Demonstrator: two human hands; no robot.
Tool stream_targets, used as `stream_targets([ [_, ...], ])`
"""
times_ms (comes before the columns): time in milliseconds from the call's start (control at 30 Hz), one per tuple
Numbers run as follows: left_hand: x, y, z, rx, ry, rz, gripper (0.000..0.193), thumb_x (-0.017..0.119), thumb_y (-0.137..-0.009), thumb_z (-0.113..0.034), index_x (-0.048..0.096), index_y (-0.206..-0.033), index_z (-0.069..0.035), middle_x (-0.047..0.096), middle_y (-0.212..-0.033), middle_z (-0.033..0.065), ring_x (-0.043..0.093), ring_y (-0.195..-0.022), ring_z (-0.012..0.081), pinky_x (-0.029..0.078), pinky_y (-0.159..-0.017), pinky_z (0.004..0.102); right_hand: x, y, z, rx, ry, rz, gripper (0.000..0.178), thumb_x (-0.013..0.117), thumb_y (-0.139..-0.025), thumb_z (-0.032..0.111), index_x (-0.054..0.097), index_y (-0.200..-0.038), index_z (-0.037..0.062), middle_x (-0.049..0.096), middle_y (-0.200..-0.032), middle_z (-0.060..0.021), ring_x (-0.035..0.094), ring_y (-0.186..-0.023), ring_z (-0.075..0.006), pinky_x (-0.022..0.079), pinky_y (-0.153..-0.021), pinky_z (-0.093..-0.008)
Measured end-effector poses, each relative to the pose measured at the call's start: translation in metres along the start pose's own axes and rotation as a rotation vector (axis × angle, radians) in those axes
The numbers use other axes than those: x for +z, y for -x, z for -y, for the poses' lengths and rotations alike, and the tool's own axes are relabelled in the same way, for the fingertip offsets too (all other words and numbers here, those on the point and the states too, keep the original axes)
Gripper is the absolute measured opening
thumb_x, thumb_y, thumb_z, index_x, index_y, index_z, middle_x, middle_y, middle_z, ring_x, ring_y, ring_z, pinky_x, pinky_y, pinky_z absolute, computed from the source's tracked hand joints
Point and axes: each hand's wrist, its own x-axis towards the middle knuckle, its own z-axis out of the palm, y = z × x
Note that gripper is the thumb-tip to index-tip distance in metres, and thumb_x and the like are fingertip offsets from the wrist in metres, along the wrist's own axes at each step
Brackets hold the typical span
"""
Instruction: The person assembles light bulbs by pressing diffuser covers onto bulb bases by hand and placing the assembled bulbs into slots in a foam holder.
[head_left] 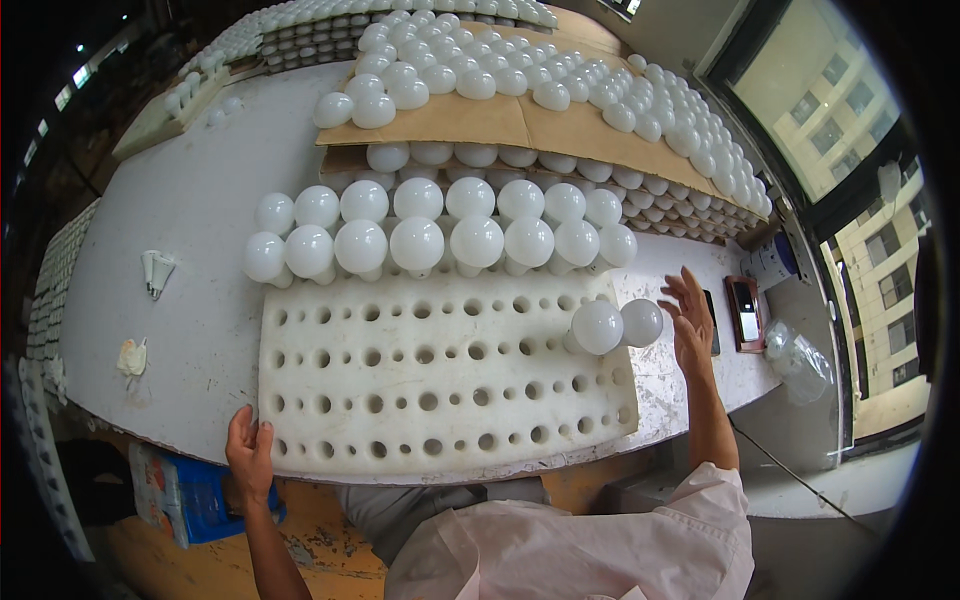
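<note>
A white foam tray point(440, 420) full of round holes lies on the white table in front of me. Two rows of white bulbs point(417, 243) stand along its far side. My left hand point(250, 452) rests on the tray's near left corner, fingers together, holding nothing. Two more white bulbs point(598, 327) stand at the tray's right edge. My right hand point(690, 318) hovers just right of them, fingers spread, close to the outer bulb point(641, 322) and gripping nothing.
Stacked cardboard sheets point(500, 122) carrying many more white bulbs fill the far side of the table. A dark phone-like device point(745, 313) and a clear plastic bag point(795, 357) lie at the right. Small white parts point(157, 270) sit at the left. A blue crate point(195, 495) is below the table edge.
</note>
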Motion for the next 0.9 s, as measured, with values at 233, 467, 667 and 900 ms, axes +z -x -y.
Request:
stream_targets([
  [233,0.027,0.026,-0.002,0.019,0.181,-0.031,0.037,0.053,-0.090,-0.019,0.055,-0.111,0.011,0.063,-0.097,0.0147,0.055,-0.083,0.0171,0.046,-0.075,0.0304,0.029,0.086,-0.046,0.547,-0.004,-0.045,0.034,0.062,-0.085,0.009,0.058,-0.117,-0.0028,0.064,-0.101,-0.0081,0.061,-0.092,-0.0141,0.049,-0.082,-0.0287],
  [467,0.034,0.023,-0.002,0.083,0.121,-0.068,0.037,0.055,-0.088,-0.021,0.057,-0.109,0.010,0.063,-0.095,0.0154,0.056,-0.082,0.0199,0.047,-0.074,0.0318,0.034,0.083,-0.046,0.608,-0.138,-0.127,0.035,0.061,-0.083,0.006,0.058,-0.117,-0.0030,0.066,-0.102,-0.0089,0.062,-0.088,-0.0146,0.049,-0.081,-0.0273],
  [667,0.037,0.016,-0.006,0.077,0.083,-0.038,0.038,0.056,-0.086,-0.021,0.056,-0.107,0.011,0.064,-0.090,0.0143,0.057,-0.077,0.0190,0.048,-0.071,0.0316,0.036,0.081,-0.044,0.570,-0.093,-0.152,0.034,0.059,-0.083,0.003,0.058,-0.116,-0.0024,0.066,-0.102,-0.0087,0.062,-0.089,-0.0144,0.049,-0.081,-0.0282],
  [900,0.038,0.016,0.014,0.105,0.137,-0.066,0.039,0.056,-0.086,-0.022,0.056,-0.107,0.011,0.064,-0.091,0.0161,0.058,-0.078,0.0203,0.048,-0.072,0.0320,-0.016,0.055,-0.038,0.415,0.056,-0.368,0.036,0.058,-0.085,0.014,0.059,-0.119,0.0007,0.064,-0.105,-0.0062,0.060,-0.090,-0.0133,0.048,-0.076,-0.0275],
])
